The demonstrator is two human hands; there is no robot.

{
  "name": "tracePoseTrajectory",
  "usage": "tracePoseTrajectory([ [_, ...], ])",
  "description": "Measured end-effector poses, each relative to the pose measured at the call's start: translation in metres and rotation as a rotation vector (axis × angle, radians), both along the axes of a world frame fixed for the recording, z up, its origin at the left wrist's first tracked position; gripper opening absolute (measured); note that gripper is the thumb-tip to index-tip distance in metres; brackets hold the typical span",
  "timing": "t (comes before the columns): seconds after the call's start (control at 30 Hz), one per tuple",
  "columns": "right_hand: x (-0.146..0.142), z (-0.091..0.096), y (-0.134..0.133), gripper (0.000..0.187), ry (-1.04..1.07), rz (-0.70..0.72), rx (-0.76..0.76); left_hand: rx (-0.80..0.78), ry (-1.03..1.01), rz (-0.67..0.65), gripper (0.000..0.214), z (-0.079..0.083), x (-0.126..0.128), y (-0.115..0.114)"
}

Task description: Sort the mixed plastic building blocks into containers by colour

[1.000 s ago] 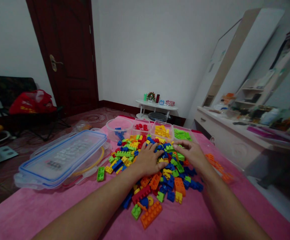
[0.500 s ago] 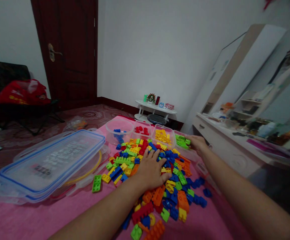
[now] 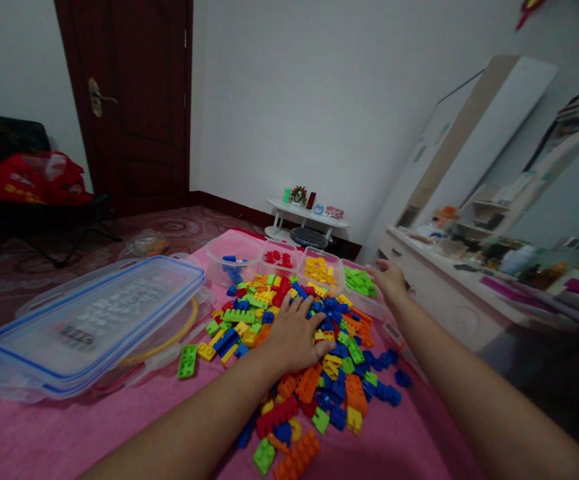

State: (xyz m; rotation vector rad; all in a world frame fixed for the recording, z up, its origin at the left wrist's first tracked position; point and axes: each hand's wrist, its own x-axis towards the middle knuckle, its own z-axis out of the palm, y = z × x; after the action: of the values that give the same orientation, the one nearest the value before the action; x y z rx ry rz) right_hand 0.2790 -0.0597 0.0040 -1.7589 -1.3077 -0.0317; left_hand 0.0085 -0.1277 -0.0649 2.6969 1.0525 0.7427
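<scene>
A heap of coloured plastic building bricks lies on a pink cloth. My left hand rests flat on top of the heap with its fingers spread. My right hand is stretched out at the right end of a row of clear tubs, fingers open, beside the tub of green bricks. The other tubs hold yellow bricks, red bricks and blue bricks. Nothing shows in either hand.
A large clear lid with a blue rim lies left of the heap over other lids. A white dresser stands right of the cloth, a small white table at the wall, a dark door behind.
My right hand left the heap and reached out to the green tub, then opened beside it. My left hand stayed on the heap. The camera view shifted a little.
</scene>
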Motion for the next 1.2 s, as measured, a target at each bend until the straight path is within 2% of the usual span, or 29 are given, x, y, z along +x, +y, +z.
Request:
tracePoseTrajectory([
  [0.2,-0.052,-0.053,-0.036,0.038,0.052,0.197,-0.050,0.046,0.040,0.027,0.068,-0.001,0.001,-0.001],
  [0.3,-0.071,-0.069,-0.050,0.043,-0.009,0.264,-0.056,0.055,0.063,0.022,0.067,0.000,0.001,-0.001],
  [0.4,-0.081,-0.078,-0.059,0.047,-0.061,0.305,-0.063,0.075,0.071,0.020,0.067,-0.001,0.001,-0.001],
  [0.6,-0.080,-0.080,-0.069,0.030,-0.192,0.273,-0.046,0.112,0.038,0.003,0.062,-0.003,0.002,0.000],
  [0.7,-0.075,-0.073,-0.074,0.025,-0.159,0.237,0.009,0.125,-0.006,-0.015,0.056,-0.001,0.001,0.001],
  [0.83,-0.065,-0.060,-0.079,0.030,-0.063,0.152,0.068,0.130,-0.143,-0.037,0.034,0.003,0.001,0.003],
  [0.93,-0.063,-0.055,-0.082,0.034,-0.110,0.137,-0.047,0.121,-0.286,-0.036,0.022,0.005,0.001,0.003],
  [1.03,-0.067,-0.059,-0.083,0.027,-0.213,0.187,-0.198,0.101,-0.384,-0.023,0.015,0.006,0.002,0.003],
  [1.2,-0.067,-0.060,-0.083,0.022,-0.249,0.185,-0.273,0.125,-0.411,-0.018,0.014,0.011,0.001,0.000],
])
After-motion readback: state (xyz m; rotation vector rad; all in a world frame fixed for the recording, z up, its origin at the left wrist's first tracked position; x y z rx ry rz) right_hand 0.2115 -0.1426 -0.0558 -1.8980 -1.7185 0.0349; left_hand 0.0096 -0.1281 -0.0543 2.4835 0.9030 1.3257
